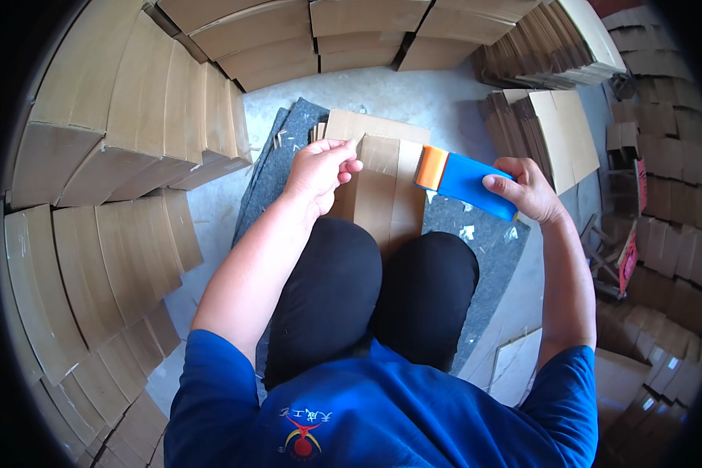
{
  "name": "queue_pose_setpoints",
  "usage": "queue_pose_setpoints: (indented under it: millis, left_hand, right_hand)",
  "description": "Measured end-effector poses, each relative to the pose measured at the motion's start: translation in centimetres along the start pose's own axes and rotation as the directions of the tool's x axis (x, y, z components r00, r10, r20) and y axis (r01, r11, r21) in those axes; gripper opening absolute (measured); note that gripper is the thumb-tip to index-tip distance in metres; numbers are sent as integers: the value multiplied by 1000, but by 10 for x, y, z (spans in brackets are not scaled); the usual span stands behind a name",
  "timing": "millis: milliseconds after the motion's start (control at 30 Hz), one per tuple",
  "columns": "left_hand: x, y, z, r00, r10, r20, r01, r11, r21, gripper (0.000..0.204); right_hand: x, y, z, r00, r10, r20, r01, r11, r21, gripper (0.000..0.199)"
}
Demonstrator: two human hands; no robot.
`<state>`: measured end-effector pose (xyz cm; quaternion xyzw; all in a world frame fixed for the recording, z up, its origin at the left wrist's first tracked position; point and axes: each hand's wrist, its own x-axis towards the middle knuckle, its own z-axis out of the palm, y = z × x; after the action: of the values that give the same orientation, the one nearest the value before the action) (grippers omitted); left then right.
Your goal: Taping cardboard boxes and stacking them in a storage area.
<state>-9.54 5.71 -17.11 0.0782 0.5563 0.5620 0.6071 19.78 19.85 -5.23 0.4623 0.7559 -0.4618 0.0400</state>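
Note:
My right hand [526,191] grips a blue tape dispenser [476,183] with an orange, toothed front end that points left. To its left, my left hand [324,168] is pinched, thumb against forefinger. What it pinches, if anything, is too fine to make out; a clear strip of tape between the hands cannot be told for certain. Between and below both hands a brown cardboard box [378,191] sits just beyond my knees, with a paler band along its top. Its near part is hidden by my legs.
Under the box lies a dark grey mat [487,242] with white scraps on it. Stacked cartons [78,168] rise on the left, and more cartons [359,39] line the back. Flattened cardboard [561,136] leans at the right, near a folding stand [620,249].

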Motion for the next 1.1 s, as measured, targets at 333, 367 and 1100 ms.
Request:
queue_pose_setpoints:
  millis: [333,367,1100]
  left_hand:
    - [46,-24,-36,984,-175,-19,174,984,-38,12]
    - [46,-26,-37,984,-179,-24,178,983,-39,12]
    - [60,-54,-20,974,-193,-116,220,714,664,64]
  right_hand:
    - [57,-42,17,983,184,-9,-179,939,-293,65]
    - [60,-43,19,983,186,-3,-179,940,-292,65]
    - [75,-26,17,970,238,42,-219,939,-266,59]
